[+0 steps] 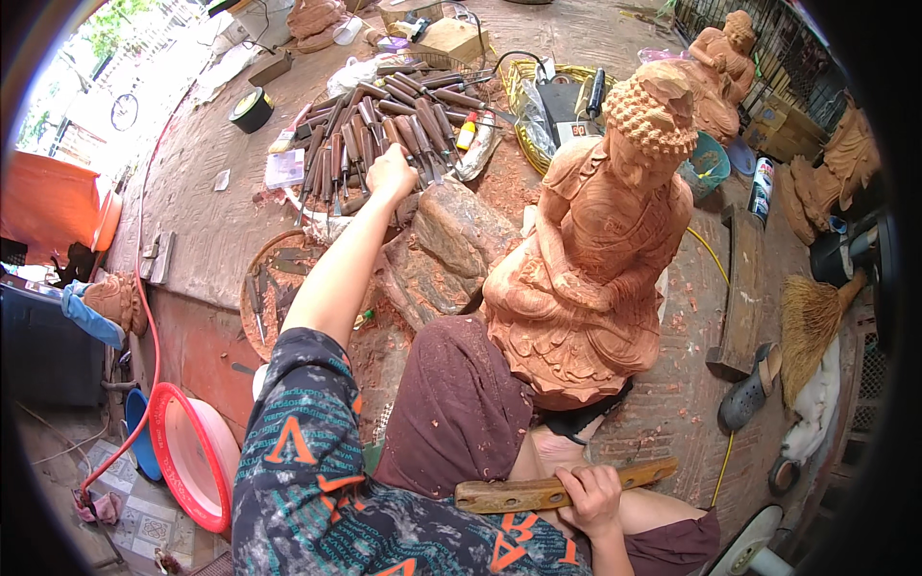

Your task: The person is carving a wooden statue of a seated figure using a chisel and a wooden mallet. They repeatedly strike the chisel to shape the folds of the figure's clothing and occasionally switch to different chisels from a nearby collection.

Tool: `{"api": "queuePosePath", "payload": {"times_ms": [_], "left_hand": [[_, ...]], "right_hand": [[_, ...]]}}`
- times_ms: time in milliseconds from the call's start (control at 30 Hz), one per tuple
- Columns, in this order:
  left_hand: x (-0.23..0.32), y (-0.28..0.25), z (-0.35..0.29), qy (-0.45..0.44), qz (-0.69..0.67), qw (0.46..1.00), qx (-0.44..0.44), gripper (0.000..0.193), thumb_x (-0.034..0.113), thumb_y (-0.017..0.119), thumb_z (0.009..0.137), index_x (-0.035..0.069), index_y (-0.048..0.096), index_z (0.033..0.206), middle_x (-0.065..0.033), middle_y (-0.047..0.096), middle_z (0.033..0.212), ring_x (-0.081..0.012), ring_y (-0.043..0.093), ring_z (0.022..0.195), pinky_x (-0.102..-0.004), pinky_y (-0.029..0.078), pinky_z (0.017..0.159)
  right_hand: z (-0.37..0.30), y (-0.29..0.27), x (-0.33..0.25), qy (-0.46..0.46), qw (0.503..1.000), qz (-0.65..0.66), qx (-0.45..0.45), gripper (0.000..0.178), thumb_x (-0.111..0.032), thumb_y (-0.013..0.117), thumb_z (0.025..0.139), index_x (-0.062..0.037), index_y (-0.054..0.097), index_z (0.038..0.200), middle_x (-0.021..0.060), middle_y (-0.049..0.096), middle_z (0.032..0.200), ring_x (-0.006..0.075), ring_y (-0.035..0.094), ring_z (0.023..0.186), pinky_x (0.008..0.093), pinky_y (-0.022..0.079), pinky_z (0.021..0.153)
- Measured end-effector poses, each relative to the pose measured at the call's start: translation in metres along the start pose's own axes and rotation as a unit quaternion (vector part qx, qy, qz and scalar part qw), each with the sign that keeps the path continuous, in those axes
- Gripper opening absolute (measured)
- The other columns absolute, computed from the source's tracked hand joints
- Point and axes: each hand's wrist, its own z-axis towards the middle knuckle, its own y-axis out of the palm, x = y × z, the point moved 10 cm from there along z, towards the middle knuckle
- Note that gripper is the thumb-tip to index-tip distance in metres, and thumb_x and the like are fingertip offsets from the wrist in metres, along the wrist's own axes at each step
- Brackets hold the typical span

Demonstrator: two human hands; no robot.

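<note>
My left hand (392,175) reaches into a heap of wood-handled carving chisels (351,134), fingers curled. What lies in its grip, if anything, is hidden. Across my lap, my right hand (591,494) is closed round a flat wooden bar with holes (523,495). A reddish carved wooden statue of a seated figure (595,250), with a curled-hair head, stands upright in front of me, right of my knee. Left of the statue lie large rough blocks (461,230), below the chisels. A round tray (252,278) with several blades sits beside my left forearm.
Behind the statue are a yellow basket (523,144), a teal tub (709,163) and another carved figure (727,53). A wooden beam (740,298), a grey clog (749,394) and a straw broom (812,326) lie at right. A pink hose (151,317) runs past a red-rimmed basin (197,461).
</note>
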Motion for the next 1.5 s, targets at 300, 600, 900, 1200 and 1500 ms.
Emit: {"api": "queuePosePath", "payload": {"times_ms": [300,600,900,1200,1500], "left_hand": [[-0.036,0.025,-0.012,-0.172,-0.611,0.767,-0.092,0.054,0.003,0.069,0.082,0.002,0.042,0.129,-0.0129,0.067,0.094,-0.0118,0.064,0.07,-0.0181,0.05,0.054],[0.108,-0.088,-0.19,0.095,-0.746,0.612,-0.245,0.043,0.019,0.048,0.096,0.007,0.036,0.135,-0.0012,0.043,0.084,-0.0109,0.046,0.078,-0.0217,0.039,0.063],[0.251,-0.13,-0.435,0.691,-0.339,0.607,-0.196,0.022,0.02,0.06,0.079,0.012,0.054,0.099,-0.0079,0.046,0.075,-0.0255,0.051,0.069,-0.0382,0.041,0.062],[0.22,-0.085,-0.478,0.722,-0.252,0.63,-0.137,0.034,0.02,0.06,0.072,0.015,0.059,0.106,0.0001,0.043,0.079,-0.0181,0.048,0.074,-0.0363,0.042,0.076],[0.203,-0.081,-0.474,0.752,-0.246,0.595,-0.143,0.032,0.018,0.056,0.075,0.008,0.064,0.105,0.0006,0.041,0.074,-0.0156,0.046,0.067,-0.0361,0.042,0.075]], "right_hand": [[0.001,0.001,-0.003,0.003,1.0,0.004,0.002,0.05,-0.015,0.065,0.054,-0.0111,0.066,0.104,0.0035,0.055,0.081,0.0232,0.054,0.072,0.0378,0.044,0.07],[-0.009,-0.017,-0.01,-0.035,0.998,-0.042,0.041,0.037,-0.015,0.06,0.068,-0.0156,0.066,0.104,0.0038,0.052,0.081,0.0217,0.055,0.079,0.0354,0.047,0.07],[-0.058,-0.115,-0.029,-0.098,0.96,-0.153,0.213,0.027,-0.026,0.076,0.072,-0.03,0.062,0.094,0.0004,0.049,0.084,0.0193,0.053,0.076,0.0342,0.047,0.063],[-0.08,-0.136,-0.025,-0.092,0.951,-0.18,0.234,0.035,-0.03,0.078,0.076,-0.0241,0.055,0.102,0.002,0.047,0.083,0.0192,0.052,0.072,0.0322,0.046,0.059],[-0.067,-0.13,-0.027,-0.101,0.957,-0.156,0.224,0.027,-0.013,0.073,0.076,-0.0211,0.059,0.098,-0.0007,0.042,0.067,0.0147,0.048,0.058,0.0275,0.044,0.054]]}}
